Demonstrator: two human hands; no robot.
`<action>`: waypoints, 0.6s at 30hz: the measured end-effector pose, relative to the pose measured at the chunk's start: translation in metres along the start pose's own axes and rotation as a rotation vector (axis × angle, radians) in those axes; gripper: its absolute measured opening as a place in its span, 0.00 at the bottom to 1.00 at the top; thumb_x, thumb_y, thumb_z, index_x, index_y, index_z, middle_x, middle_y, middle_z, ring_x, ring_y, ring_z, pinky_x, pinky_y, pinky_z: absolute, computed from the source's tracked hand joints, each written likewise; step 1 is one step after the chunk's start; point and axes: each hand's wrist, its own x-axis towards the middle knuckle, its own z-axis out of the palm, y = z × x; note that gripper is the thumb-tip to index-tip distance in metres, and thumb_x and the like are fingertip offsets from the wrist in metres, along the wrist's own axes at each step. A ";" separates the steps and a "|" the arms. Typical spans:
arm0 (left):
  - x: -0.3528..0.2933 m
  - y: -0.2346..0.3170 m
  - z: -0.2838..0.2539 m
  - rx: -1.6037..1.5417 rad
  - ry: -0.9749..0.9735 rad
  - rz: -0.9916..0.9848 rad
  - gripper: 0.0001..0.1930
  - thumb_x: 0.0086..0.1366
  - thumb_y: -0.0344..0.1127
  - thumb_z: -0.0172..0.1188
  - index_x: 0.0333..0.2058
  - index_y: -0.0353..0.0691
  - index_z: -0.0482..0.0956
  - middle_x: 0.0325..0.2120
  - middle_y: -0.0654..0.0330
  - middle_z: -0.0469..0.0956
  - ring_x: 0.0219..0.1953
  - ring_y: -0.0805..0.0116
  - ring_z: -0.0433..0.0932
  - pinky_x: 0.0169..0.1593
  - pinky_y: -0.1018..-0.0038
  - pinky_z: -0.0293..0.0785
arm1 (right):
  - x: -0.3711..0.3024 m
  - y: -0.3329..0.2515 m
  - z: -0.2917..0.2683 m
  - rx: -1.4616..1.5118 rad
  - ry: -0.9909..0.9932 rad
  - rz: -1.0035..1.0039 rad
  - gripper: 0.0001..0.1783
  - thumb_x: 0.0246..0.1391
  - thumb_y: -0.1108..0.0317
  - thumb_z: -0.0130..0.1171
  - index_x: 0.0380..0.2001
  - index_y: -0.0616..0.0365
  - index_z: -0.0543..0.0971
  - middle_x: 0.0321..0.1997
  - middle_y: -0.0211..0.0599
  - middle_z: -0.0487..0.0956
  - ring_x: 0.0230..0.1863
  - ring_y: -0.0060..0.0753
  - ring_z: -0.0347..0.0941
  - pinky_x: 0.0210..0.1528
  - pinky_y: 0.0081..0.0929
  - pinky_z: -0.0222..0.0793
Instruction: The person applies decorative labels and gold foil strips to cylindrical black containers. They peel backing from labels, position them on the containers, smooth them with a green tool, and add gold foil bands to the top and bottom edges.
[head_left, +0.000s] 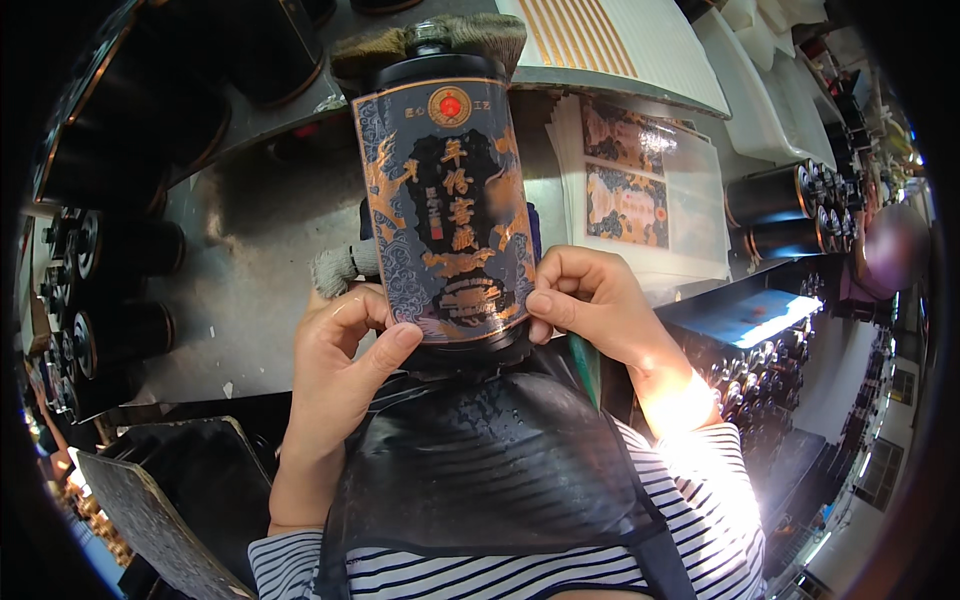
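Observation:
A dark bottle (430, 70) lies in front of me, its neck resting on a cloth-wrapped support (487, 33) at the far end. Over its upper side spreads a blue-black label (402, 240) with gold patterns and a red and gold round emblem. My left hand (350, 345) is closed at the label's near left corner, thumb and forefinger together. At the near right corner, the thumb and fingers of my right hand (585, 300) pinch the edge. Whether the label's near edge is lifted off the bottle is hard to make out.
Printed label sheets (627, 190) lie to the right on the metal table (250, 260). A white sheet with gold strips (600, 40) and a white tray (765, 100) are beyond. Black bottles (125, 335) stand or lie at left, others (780, 195) at right. A grey knitted cloth (340, 268) is near my left hand.

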 end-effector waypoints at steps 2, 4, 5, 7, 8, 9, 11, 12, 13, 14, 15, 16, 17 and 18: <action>0.001 -0.002 -0.002 -0.004 -0.026 0.004 0.09 0.61 0.33 0.64 0.30 0.36 0.74 0.31 0.65 0.77 0.35 0.79 0.73 0.43 0.81 0.68 | 0.000 0.001 -0.001 -0.020 -0.002 0.002 0.09 0.59 0.67 0.59 0.31 0.61 0.74 0.24 0.29 0.78 0.27 0.15 0.75 0.31 0.12 0.70; 0.004 -0.002 -0.007 0.011 -0.078 0.014 0.08 0.63 0.33 0.62 0.32 0.35 0.74 0.34 0.63 0.77 0.37 0.77 0.73 0.43 0.80 0.68 | 0.002 0.000 -0.002 -0.095 0.064 -0.046 0.08 0.59 0.68 0.59 0.32 0.62 0.75 0.24 0.28 0.78 0.28 0.15 0.75 0.31 0.13 0.70; 0.006 0.003 -0.004 -0.023 0.017 0.007 0.07 0.64 0.32 0.60 0.36 0.34 0.74 0.35 0.63 0.75 0.38 0.77 0.72 0.45 0.81 0.68 | 0.004 0.001 -0.002 -0.158 0.131 -0.096 0.07 0.59 0.68 0.59 0.33 0.62 0.75 0.24 0.28 0.78 0.28 0.15 0.75 0.31 0.13 0.69; 0.015 0.006 -0.005 0.058 0.203 0.097 0.13 0.69 0.33 0.51 0.49 0.34 0.70 0.40 0.62 0.72 0.42 0.76 0.72 0.49 0.78 0.68 | 0.009 0.003 -0.006 -0.442 0.383 -0.289 0.08 0.59 0.70 0.58 0.39 0.61 0.76 0.24 0.28 0.77 0.30 0.16 0.76 0.30 0.14 0.67; 0.027 0.010 -0.006 0.107 0.228 0.228 0.16 0.71 0.37 0.48 0.53 0.34 0.68 0.43 0.61 0.72 0.45 0.75 0.71 0.52 0.76 0.67 | 0.014 -0.002 -0.007 -0.496 0.472 -0.406 0.16 0.57 0.71 0.59 0.49 0.57 0.75 0.26 0.27 0.76 0.30 0.14 0.72 0.29 0.15 0.65; 0.039 0.016 0.001 0.083 0.255 0.306 0.18 0.72 0.40 0.47 0.55 0.35 0.66 0.43 0.61 0.72 0.46 0.75 0.71 0.53 0.75 0.66 | 0.015 -0.012 -0.002 -0.520 0.459 -0.456 0.23 0.55 0.71 0.60 0.55 0.55 0.72 0.27 0.28 0.75 0.29 0.16 0.70 0.30 0.17 0.65; 0.058 0.033 0.021 -0.022 0.249 0.331 0.22 0.73 0.43 0.45 0.59 0.37 0.61 0.44 0.60 0.72 0.46 0.76 0.71 0.53 0.76 0.66 | 0.023 -0.024 0.008 -0.641 0.403 -0.578 0.35 0.52 0.70 0.62 0.64 0.50 0.64 0.29 0.31 0.73 0.29 0.22 0.66 0.31 0.21 0.65; 0.065 0.041 0.025 -0.102 0.212 0.281 0.23 0.73 0.44 0.44 0.60 0.38 0.58 0.44 0.60 0.72 0.45 0.77 0.71 0.52 0.76 0.67 | 0.026 -0.027 0.010 -0.737 0.365 -0.652 0.40 0.51 0.69 0.64 0.67 0.48 0.60 0.30 0.32 0.71 0.29 0.26 0.64 0.32 0.22 0.65; 0.073 0.043 0.026 -0.219 0.147 0.235 0.22 0.73 0.44 0.44 0.59 0.41 0.55 0.43 0.60 0.72 0.41 0.79 0.72 0.48 0.79 0.69 | 0.031 -0.027 0.010 -0.755 0.342 -0.688 0.43 0.50 0.63 0.65 0.68 0.47 0.57 0.29 0.37 0.70 0.29 0.34 0.65 0.34 0.27 0.66; 0.080 0.044 0.028 -0.213 0.176 0.241 0.21 0.73 0.44 0.44 0.58 0.42 0.54 0.42 0.59 0.72 0.40 0.79 0.72 0.46 0.80 0.70 | 0.035 -0.027 0.008 -0.803 0.316 -0.748 0.44 0.51 0.53 0.62 0.68 0.46 0.56 0.31 0.38 0.70 0.30 0.37 0.66 0.36 0.30 0.67; 0.086 0.045 0.032 -0.206 0.204 0.247 0.20 0.73 0.44 0.44 0.57 0.42 0.54 0.41 0.59 0.72 0.39 0.80 0.72 0.45 0.81 0.70 | 0.039 -0.027 0.009 -0.823 0.307 -0.757 0.44 0.52 0.48 0.60 0.69 0.46 0.55 0.32 0.39 0.70 0.31 0.39 0.66 0.37 0.31 0.66; 0.091 0.044 0.035 -0.202 0.236 0.245 0.18 0.73 0.43 0.44 0.56 0.43 0.54 0.41 0.59 0.72 0.38 0.80 0.73 0.44 0.82 0.70 | 0.043 -0.026 0.009 -0.841 0.294 -0.757 0.45 0.52 0.44 0.58 0.69 0.46 0.55 0.32 0.40 0.70 0.32 0.40 0.66 0.38 0.32 0.66; 0.093 0.046 0.036 -0.246 0.224 0.250 0.16 0.73 0.42 0.44 0.53 0.45 0.54 0.39 0.58 0.71 0.38 0.80 0.73 0.42 0.83 0.71 | 0.046 -0.025 0.008 -0.862 0.259 -0.692 0.45 0.53 0.40 0.55 0.69 0.47 0.54 0.33 0.40 0.69 0.34 0.42 0.66 0.40 0.33 0.66; 0.095 0.047 0.036 -0.265 0.216 0.249 0.16 0.73 0.42 0.44 0.53 0.45 0.54 0.39 0.58 0.71 0.39 0.79 0.72 0.43 0.83 0.70 | 0.049 -0.027 0.006 -0.858 0.248 -0.693 0.46 0.52 0.40 0.55 0.69 0.46 0.54 0.33 0.41 0.69 0.34 0.43 0.66 0.40 0.33 0.66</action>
